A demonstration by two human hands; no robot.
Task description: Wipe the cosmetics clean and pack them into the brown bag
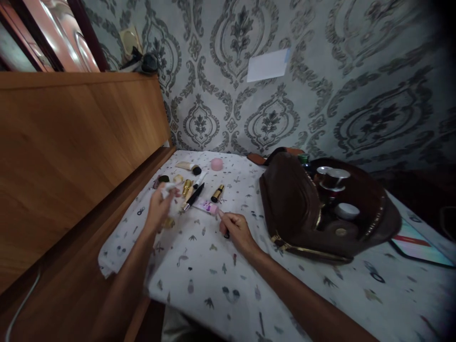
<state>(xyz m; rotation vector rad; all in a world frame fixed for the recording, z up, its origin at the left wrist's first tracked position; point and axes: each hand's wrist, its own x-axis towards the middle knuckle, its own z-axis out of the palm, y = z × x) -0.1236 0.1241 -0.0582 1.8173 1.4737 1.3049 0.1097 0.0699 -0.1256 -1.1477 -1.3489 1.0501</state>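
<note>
My left hand [159, 207] is blurred, its fingers closed around a small white object [168, 188] whose kind is unclear. My right hand [238, 231] is closed beside the pink cap of a white and pink tube [205, 206]; a small dark tip shows under its fingers. Across the tube lies a black pen-like stick [194, 196]. Around these lie a gold tube [186, 187], a black and gold lipstick [217, 193], a beige squeeze tube with a dark cap [188, 167] and a pink round jar [216, 164]. A blurred gold item [168, 222] sits by my left wrist.
An open brown leather bag [292, 194] stands at the right, with silver-lidded containers [335, 179] and a white-lidded jar [346, 211] in it. A lit phone or tablet [422, 244] lies beyond. A wooden panel [81, 133] borders the left; a patterned wall rises behind.
</note>
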